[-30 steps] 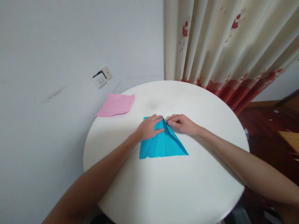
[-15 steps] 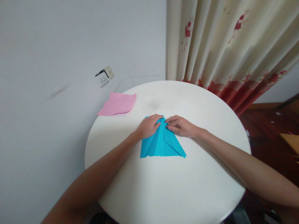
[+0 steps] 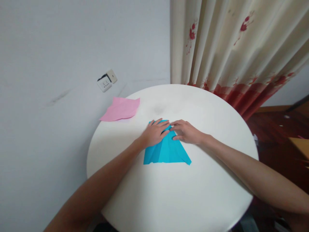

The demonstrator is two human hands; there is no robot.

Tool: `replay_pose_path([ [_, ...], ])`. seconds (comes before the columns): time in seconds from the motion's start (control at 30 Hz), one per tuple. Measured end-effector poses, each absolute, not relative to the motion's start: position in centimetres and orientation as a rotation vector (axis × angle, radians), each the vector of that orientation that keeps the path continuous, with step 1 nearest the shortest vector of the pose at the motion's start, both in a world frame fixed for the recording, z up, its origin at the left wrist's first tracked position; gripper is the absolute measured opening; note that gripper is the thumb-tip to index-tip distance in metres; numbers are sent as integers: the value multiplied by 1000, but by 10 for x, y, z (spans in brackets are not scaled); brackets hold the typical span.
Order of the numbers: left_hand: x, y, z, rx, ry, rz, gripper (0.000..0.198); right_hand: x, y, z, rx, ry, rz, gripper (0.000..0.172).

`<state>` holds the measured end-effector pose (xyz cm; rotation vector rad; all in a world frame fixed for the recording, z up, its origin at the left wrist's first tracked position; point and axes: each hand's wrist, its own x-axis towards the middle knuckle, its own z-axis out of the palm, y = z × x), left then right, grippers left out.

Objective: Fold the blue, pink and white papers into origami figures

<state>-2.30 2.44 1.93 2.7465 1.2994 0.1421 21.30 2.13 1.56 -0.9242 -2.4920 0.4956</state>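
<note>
A sheet of blue paper (image 3: 166,151) with crease lines lies on the white round table, its right side running down at a slant to a small corner. My left hand (image 3: 154,132) rests flat on its upper left part, fingers stretched and a little apart, covering some of the top. At the upper right edge is my right hand (image 3: 188,131), its fingertips touching the paper and its thumb held away from the fingers. The two hands' fingertips nearly meet near the paper's top.
A pink sheet of paper (image 3: 122,109) lies at the table's far left edge, partly over the rim. Beyond the white table (image 3: 178,196) stand a wall with a socket (image 3: 104,83) and a patterned curtain (image 3: 217,58).
My left hand has spread its fingers wider over the paper's top. My right thumb has moved down, away from the fingers. The flap line on the paper's right side now shows less clearly.
</note>
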Motion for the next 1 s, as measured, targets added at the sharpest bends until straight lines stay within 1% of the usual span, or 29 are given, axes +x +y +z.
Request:
replay_pose_path([
  [0.13,-20,23,19,2721,1290,172,57,214,20,15,-1127,-2517,518,80],
  [0.27,-20,22,17,2691,1294,214,62,221,20,18,-1220,-2584,665,109],
  [0.37,-21,23,17,2682,1278,213,64,227,20,19,-1193,-2636,784,124],
  [0.47,-22,23,17,2675,1269,186,71,231,20,19,-1179,-2658,825,131],
  [0.53,-22,23,17,2669,1264,162,76,231,19,19,-1183,-2664,827,133],
  [0.6,-23,24,16,2665,1259,144,78,229,18,20,-1194,-2670,816,130],
  [0.8,-22,22,17,2669,1280,132,77,219,14,19,-1260,-2642,663,101],
  [1.0,-24,21,20,2671,1310,193,77,220,15,21,-1207,-2678,645,90],
])
